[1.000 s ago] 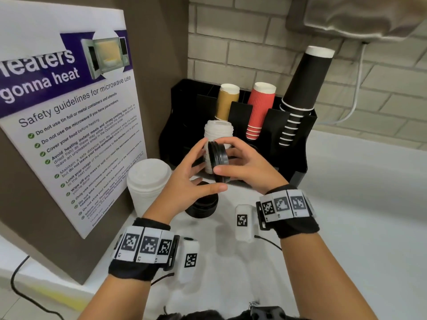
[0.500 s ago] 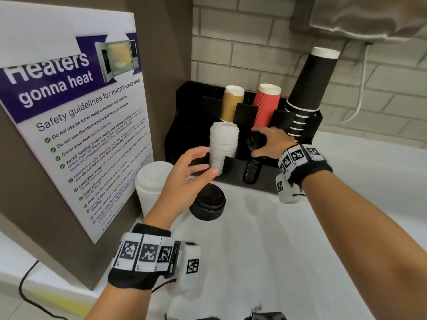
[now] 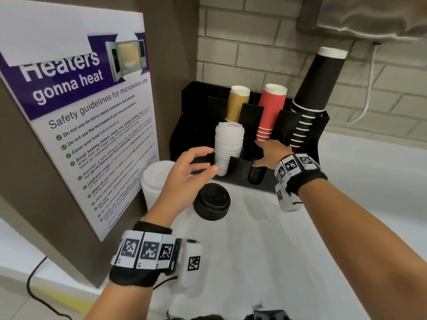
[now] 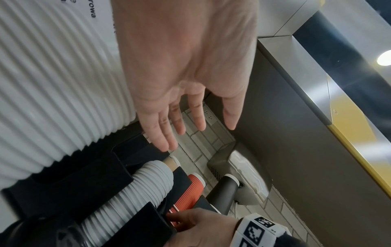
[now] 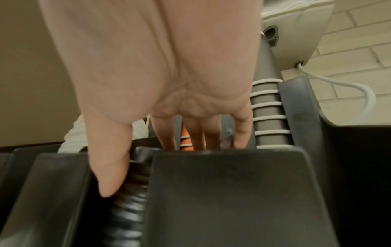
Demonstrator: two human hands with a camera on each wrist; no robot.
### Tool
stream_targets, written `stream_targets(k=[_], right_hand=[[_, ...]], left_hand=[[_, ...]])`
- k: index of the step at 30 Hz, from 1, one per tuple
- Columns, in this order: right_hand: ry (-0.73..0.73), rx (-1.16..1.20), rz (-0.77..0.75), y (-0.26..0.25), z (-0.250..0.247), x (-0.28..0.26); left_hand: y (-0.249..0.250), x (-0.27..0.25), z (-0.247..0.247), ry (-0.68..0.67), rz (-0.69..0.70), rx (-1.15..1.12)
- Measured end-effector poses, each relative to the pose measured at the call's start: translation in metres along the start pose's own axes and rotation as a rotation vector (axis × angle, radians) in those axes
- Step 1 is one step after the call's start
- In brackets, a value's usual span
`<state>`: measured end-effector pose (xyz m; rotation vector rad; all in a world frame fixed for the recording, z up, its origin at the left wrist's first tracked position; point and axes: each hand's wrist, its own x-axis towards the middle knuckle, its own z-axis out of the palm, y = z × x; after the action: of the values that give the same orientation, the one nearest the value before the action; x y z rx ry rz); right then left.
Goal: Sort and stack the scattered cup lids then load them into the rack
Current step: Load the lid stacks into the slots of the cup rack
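Observation:
The black rack [image 3: 198, 125] stands against the brick wall. Its front slots hold a stack of white lids [image 3: 227, 148] and a stack of black lids [image 3: 256, 174]. My right hand [image 3: 257, 153] rests on top of the black lids in their slot. In the right wrist view its thumb lies straight along the black lids [image 5: 127, 208] and its fingers reach down behind the divider [image 5: 232, 192]. My left hand [image 3: 211, 159] hovers open and holds nothing, above a second black lid stack [image 3: 212, 202] on the counter. A white lid stack [image 3: 154, 181] stands to its left.
Gold cups [image 3: 236, 102], red cups [image 3: 270, 112] and tall black cups [image 3: 316, 88] fill the rack's back slots. A panel with a microwave poster [image 3: 80, 123] closes off the left. The white counter [image 3: 277, 250] stretches right. A white cable [image 3: 367, 88] hangs on the wall.
My right hand carried the black lids from in front of me into the rack slot and lowered them. My left hand let go of them and stays open over the counter stack.

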<state>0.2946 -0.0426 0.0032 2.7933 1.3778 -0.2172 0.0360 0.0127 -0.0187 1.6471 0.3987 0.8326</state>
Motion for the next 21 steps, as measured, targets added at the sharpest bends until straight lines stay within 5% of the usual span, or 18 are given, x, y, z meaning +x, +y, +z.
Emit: stream_targets(k=[16,19,21], right_hand=[[0.234,-0.171,-0.118,-0.007,0.023,-0.029],[0.523,0.036,-0.238,-0.014,0.020,-0.039],[0.488,0.243,-0.426,-0.029,0.022,-0.046]], left_hand=[[0.001,0.003,0.011,0.008,0.003,-0.005],[0.001,0.004,0.010,0.024,0.007,-0.013],[0.002,0.005,0.009,0.041,0.013,-0.016]])
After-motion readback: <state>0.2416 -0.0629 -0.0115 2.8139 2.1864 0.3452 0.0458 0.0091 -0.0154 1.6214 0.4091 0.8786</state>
